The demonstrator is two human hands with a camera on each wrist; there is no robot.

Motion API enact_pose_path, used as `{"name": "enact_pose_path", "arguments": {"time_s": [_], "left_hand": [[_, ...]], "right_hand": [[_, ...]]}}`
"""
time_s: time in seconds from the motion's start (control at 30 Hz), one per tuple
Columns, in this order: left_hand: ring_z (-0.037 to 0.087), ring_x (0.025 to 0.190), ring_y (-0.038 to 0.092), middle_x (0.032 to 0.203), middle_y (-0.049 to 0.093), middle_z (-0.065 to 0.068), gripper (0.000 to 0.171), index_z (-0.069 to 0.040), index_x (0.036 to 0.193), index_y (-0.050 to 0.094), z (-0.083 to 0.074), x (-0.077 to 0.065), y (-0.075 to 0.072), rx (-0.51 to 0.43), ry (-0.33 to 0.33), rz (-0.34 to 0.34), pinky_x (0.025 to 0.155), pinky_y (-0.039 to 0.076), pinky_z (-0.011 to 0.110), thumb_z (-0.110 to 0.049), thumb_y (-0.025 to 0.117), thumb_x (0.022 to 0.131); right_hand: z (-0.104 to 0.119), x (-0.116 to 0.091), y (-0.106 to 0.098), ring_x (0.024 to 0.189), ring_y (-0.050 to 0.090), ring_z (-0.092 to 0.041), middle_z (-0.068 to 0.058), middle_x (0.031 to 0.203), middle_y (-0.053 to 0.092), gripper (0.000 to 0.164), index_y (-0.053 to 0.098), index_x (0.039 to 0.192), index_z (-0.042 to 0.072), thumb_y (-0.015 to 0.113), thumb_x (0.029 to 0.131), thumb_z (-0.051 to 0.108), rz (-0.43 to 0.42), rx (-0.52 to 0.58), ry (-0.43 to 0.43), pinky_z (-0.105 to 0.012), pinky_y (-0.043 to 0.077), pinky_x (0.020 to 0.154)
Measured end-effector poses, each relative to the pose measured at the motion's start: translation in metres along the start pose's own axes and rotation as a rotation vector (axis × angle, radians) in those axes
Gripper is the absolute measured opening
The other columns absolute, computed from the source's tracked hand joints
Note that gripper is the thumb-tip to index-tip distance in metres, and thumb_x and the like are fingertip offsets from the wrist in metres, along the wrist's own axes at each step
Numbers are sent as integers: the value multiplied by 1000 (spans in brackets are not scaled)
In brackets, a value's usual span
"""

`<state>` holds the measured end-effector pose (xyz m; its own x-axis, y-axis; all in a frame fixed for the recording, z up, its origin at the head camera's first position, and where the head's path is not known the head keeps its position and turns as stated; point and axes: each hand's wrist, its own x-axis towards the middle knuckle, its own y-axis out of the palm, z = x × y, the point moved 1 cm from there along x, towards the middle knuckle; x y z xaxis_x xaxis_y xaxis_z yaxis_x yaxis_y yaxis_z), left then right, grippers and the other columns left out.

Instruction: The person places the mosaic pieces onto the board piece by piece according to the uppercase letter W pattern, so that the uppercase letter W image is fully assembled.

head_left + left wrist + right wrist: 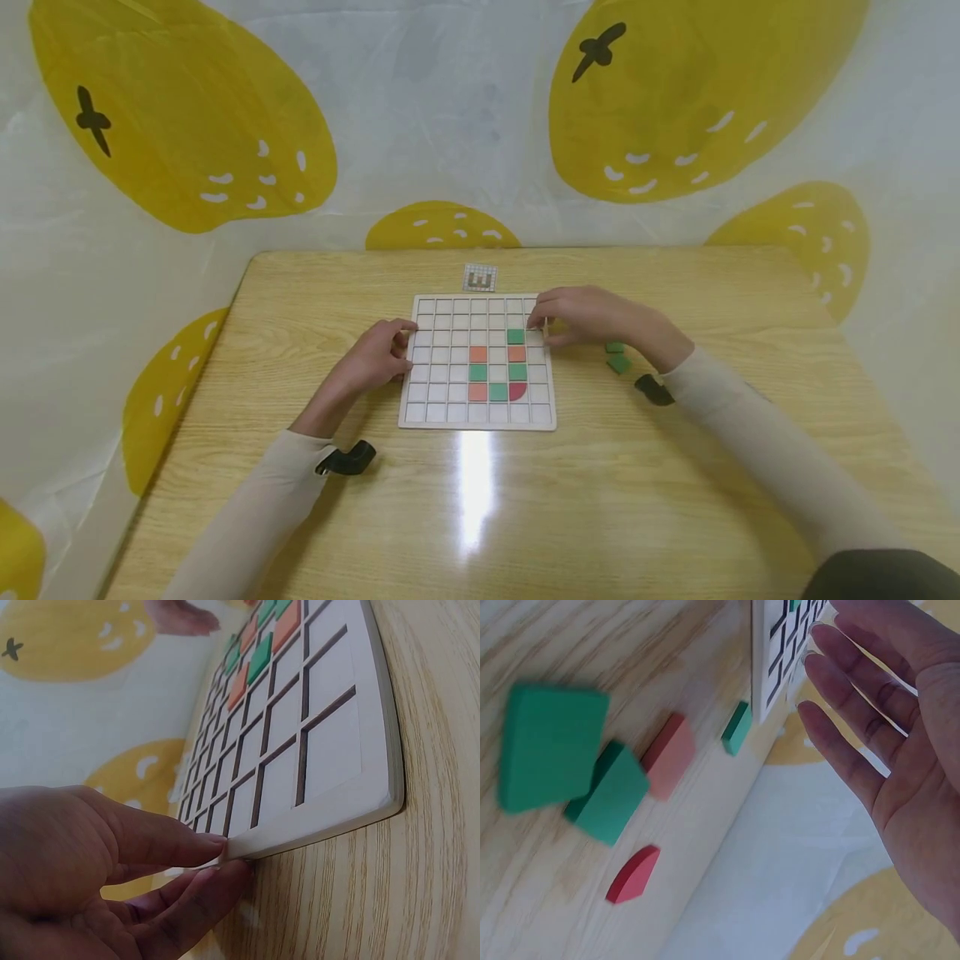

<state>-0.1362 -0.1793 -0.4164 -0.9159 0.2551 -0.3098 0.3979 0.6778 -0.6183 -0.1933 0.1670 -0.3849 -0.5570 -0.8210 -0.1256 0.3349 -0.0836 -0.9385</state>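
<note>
A pale square grid board (438,421) lies on the table, bearing several green and orange square tiles and one red quarter-round tile (517,392). At its left edge my left hand (369,357) holds the rim between thumb and finger, as the left wrist view shows. My right hand (585,317) is over the upper right corner of the board, its fingertips close to the topmost green tile (516,336). In the right wrist view the fingers (862,712) are loosely extended, and I see no piece between them.
Loose pieces lie on the table right of the board: green tiles (555,746), an orange tile (669,757) and a red rounded piece (633,875). Behind the board is a small card (480,277) with a brown figure on a grid. A fruit-patterned cloth (450,108) hangs behind the table.
</note>
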Motion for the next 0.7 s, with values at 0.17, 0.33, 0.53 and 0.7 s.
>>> {"name": "enact_pose_path", "arguments": {"time_s": [0.17, 0.33, 0.53, 0.7], "left_hand": [[29, 100, 56, 125, 52, 21, 62, -4, 148, 47, 1, 0, 0, 2, 1, 6, 72, 52, 32, 5, 69, 90], [29, 99, 56, 125, 53, 21, 61, -3, 147, 48, 1, 0, 0, 9, 6, 4, 71, 52, 32, 4, 69, 90], [29, 98, 56, 124, 52, 21, 62, -3, 147, 47, 0, 0, 0, 8, 11, 4, 71, 51, 32, 5, 69, 90], [29, 98, 55, 123, 52, 21, 62, -2, 147, 47, 0, 0, -1, 8, 17, 4, 71, 51, 32, 5, 69, 90]], "right_hand": [[-6, -11, 1, 102, 65, -22, -2, 110, 70, 27, 73, 116, 11, 76, 90, 17, -23, 9, 19, -42, 54, 91], [-13, -20, 2, 103, 65, -22, -2, 111, 70, 28, 73, 116, 12, 78, 89, 19, -22, 11, 62, -43, 54, 92], [-19, -32, 3, 102, 65, -23, -3, 109, 70, 29, 73, 115, 11, 79, 87, 15, -59, -5, 64, -44, 54, 88], [-23, -40, 3, 98, 66, -22, -3, 106, 70, 26, 74, 111, 9, 81, 86, 13, -80, -27, 68, -43, 55, 85]]}}
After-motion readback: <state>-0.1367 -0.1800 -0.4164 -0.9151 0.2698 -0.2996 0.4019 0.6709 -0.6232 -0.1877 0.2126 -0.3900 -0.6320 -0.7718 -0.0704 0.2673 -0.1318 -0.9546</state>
